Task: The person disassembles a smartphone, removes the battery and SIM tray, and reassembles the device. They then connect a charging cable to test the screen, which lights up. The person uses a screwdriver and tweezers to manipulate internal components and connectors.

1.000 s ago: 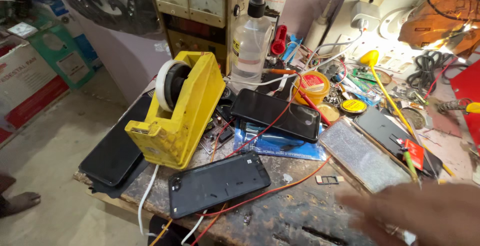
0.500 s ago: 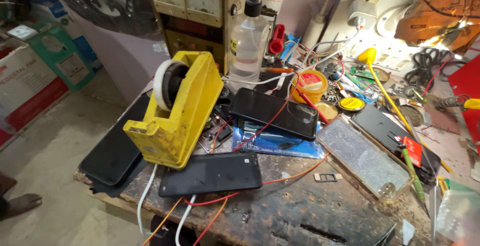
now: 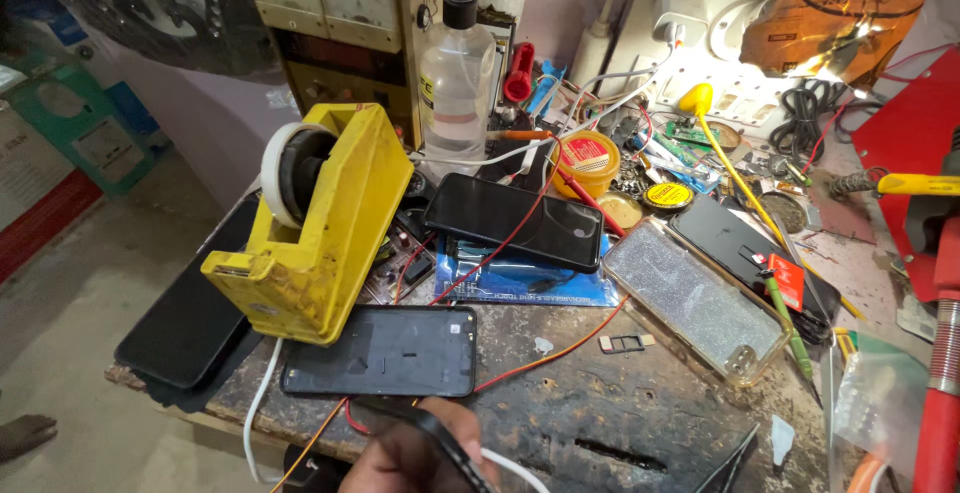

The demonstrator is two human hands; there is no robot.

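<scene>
Head view: one hand (image 3: pixel 415 453) enters at the bottom edge; which hand it is cannot be told, and the other is out of frame.
Hand state: fingers curled around a thin black curved piece (image 3: pixel 455 450); its far end is cut off by the frame.
Nearest item: one dark phone body (image 3: pixel 382 351), flat, rectangular, matte inner face up, lying on the tabletop (image 3: pixel 600 413) just above the hand, not touched.
Phones, count: a second, glossy black phone (image 3: pixel 515 220) lies further back, a red wire (image 3: pixel 500 253) across it; a third dark slab (image 3: pixel 190 313) overhangs the left edge.
Cases: one clear glittery phone case (image 3: pixel 695 298) to the right.
Tape dispenser: one, yellow, scuffed, wedge-shaped (image 3: pixel 320 223), with a pale tape roll, touching the phone body's upper left.
Bottles: one clear plastic spray bottle (image 3: pixel 457 73) at the back.
Tins: two round ones, a yellow tub with red lid (image 3: pixel 585 158) and a small flat tin (image 3: pixel 668 196).
Tabletop surface: dark, worn, gouged wood.
</scene>
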